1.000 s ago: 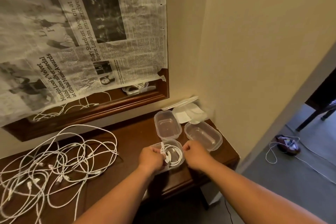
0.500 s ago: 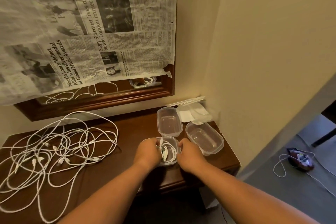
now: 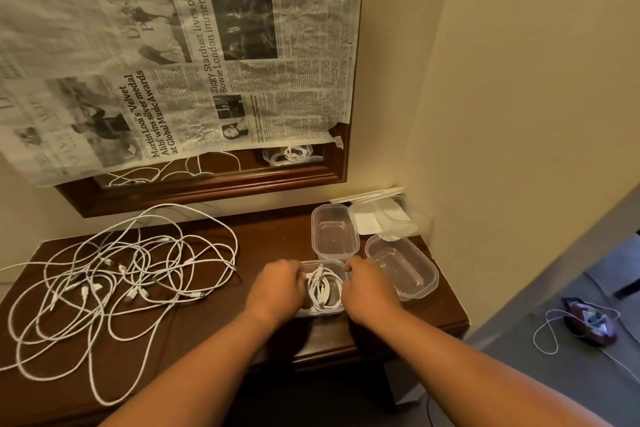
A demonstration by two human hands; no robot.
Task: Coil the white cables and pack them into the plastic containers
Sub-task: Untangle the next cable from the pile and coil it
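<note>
Both hands are set at the near container (image 3: 322, 313), a clear plastic tub on the front part of the dark wooden worktop (image 3: 270, 239); a coiled white cable (image 3: 320, 291) is seen lying inside it, between the two hands. The left hand (image 3: 277, 288) is held against the tub's left rim with its fingers curled and its fingertips hidden; whether the rim or the cable is pinched cannot be told. The right hand (image 3: 370, 291) is curled over the tub's far right corner, and the rim is gripped there.

Just behind it a second container (image 3: 334, 232) is stood, and a third container (image 3: 401, 267) is placed to the right; clear lids (image 3: 377, 218) are stacked in the corner against the wall. A tangle of loose white cables (image 3: 121, 281) is spread over the left half of the worktop, well apart from the tubs.

A newspaper sheet (image 3: 173, 62) is hung over a wood-framed mirror (image 3: 207, 187); the headlines "Ziggy Stardust lives on at", "Bowie London immersive" and "Martin Looi's 'Velvet Alibi' wins silver medal at Global Music Awards" can be read, turned sideways; the small print is too fine to be made out. On the grey floor at the right a dark red device (image 3: 588, 322) is seen with a white lead looped beside it.
</note>
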